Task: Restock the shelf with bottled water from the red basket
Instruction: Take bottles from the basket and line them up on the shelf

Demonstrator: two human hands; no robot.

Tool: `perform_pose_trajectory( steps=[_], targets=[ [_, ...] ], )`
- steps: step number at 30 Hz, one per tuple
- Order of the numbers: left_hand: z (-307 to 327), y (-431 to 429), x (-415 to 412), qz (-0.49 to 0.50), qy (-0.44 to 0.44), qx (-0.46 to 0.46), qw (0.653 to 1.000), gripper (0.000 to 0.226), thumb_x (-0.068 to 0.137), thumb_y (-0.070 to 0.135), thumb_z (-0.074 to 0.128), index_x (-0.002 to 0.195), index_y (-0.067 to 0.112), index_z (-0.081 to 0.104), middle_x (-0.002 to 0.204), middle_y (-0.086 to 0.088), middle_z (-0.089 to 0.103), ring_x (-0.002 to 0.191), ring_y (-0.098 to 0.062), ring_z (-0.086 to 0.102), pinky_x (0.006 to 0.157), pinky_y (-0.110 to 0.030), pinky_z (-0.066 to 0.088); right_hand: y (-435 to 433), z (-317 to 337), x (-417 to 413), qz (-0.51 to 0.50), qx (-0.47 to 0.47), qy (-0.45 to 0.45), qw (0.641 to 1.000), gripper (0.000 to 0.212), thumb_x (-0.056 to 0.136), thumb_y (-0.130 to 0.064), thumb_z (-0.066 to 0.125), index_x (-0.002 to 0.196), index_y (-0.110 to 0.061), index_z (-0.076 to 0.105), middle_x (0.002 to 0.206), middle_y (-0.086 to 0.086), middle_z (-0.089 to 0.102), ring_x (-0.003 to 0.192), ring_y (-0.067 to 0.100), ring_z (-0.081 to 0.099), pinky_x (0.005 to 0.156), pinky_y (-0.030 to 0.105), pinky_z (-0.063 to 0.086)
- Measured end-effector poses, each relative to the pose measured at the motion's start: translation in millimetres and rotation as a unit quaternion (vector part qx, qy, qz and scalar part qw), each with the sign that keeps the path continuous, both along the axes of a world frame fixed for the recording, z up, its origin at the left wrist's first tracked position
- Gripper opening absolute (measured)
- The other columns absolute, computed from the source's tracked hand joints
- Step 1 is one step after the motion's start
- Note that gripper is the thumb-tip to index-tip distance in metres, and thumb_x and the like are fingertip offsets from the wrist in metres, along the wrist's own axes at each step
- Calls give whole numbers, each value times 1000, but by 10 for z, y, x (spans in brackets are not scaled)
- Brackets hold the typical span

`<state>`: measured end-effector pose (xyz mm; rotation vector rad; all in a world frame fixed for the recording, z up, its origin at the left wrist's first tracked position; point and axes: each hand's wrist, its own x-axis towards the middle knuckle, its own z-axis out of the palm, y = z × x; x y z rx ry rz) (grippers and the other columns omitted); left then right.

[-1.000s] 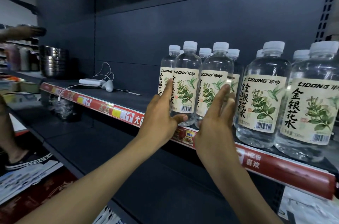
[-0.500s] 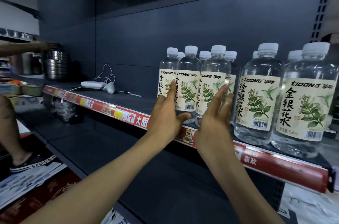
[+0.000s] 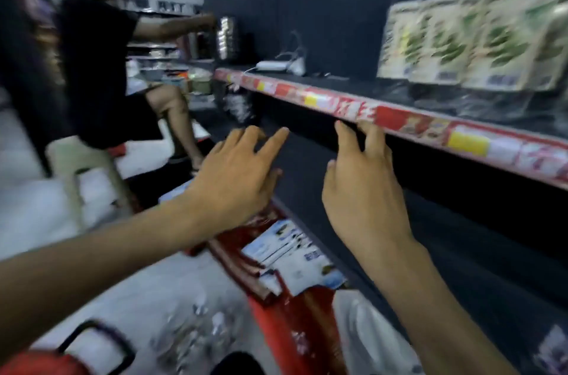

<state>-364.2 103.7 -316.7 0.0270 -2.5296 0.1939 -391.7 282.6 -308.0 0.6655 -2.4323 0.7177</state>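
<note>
Dark grey shop shelving fills the right half of the scene, all of it smeared by motion. Its upper shelf board (image 3: 353,85) has a red price strip (image 3: 399,121) along the front edge. At two o'clock, clear plastic water bottles with cream, leaf-printed labels (image 3: 461,42) stand packed together on that board. At twelve o'clock a white charger with its cable (image 3: 272,65) lies well apart from them.

The left hand (image 3: 236,177) hangs in the air at the centre, below the shelf, its grip spread and holding nothing. The right hand (image 3: 359,190) is just beside it towards three o'clock, its grip also spread and empty. Its fingertips (image 3: 370,131) reach up to the strip's lower edge; the blur hides whether they touch it.

At seven o'clock a red plastic basket with a black handle (image 3: 40,364) sits on the pale floor, cut off by the edge. Blurred clear shapes lie near it towards six o'clock; I cannot tell what they are.

At ten o'clock another person in black clothes (image 3: 95,67) sits on a pale plastic stool (image 3: 83,165), one arm stretched towards stacked steel bowls (image 3: 227,36).
</note>
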Motion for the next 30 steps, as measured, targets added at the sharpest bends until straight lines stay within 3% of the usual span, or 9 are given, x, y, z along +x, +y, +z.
perform_pose_trajectory(
  steps=[6,11,17,22,25,28,30],
  targets=[
    [-494,-634,1427,230,-56,19,971,61,90,45,35,147,20,36,123,-13,53,108,-39,53,81,-47,49,-816,-531,527,204,18,-37,978,47,97,-11,48,143,-15,40,147,9,28,129,33,40,92,46,48],
    [-937,-808,2432,386,-97,78,914,60,96,42,47,150,24,27,132,-12,49,118,-35,49,88,-44,47,-1363,-1040,1108,331,67,-81,938,37,92,-9,53,129,-11,52,133,13,41,111,38,54,85,42,50],
    [-1523,-957,3461,504,-131,145,841,59,98,45,44,150,25,26,133,-9,50,120,-30,50,92,-44,47,-1946,-1488,1824,441,133,-141,876,38,97,-14,47,135,-15,49,140,8,39,120,30,51,86,37,46],
    [-2107,-1201,4162,571,-162,246,766,59,96,45,43,150,26,26,138,-10,48,121,-30,50,91,-44,47,-2424,-1824,2390,498,191,-176,827,34,97,-16,46,130,-12,54,124,10,49,104,28,58,79,34,50],
    [-2438,-1396,4486,581,-178,308,732,56,95,42,45,147,24,32,142,-9,46,124,-29,50,97,-45,48,-2788,-2130,2676,509,232,-233,796,33,95,-14,51,127,-10,57,129,12,49,88,25,60,68,30,49],
    [-2793,-1591,4748,571,-174,380,707,47,95,33,50,139,19,43,132,-6,56,108,-20,57,92,-36,50,-3148,-2524,2928,497,270,-307,766,33,92,-10,52,124,-8,59,128,12,51,86,27,63,71,31,52],
    [-3071,-1726,4910,561,-168,431,686,39,93,28,52,130,16,49,114,-4,64,89,-13,62,81,-32,55,-3352,-2794,3061,482,298,-345,748,18,88,-8,51,103,-7,62,100,9,60,72,22,62,61,27,47]
  ],
)
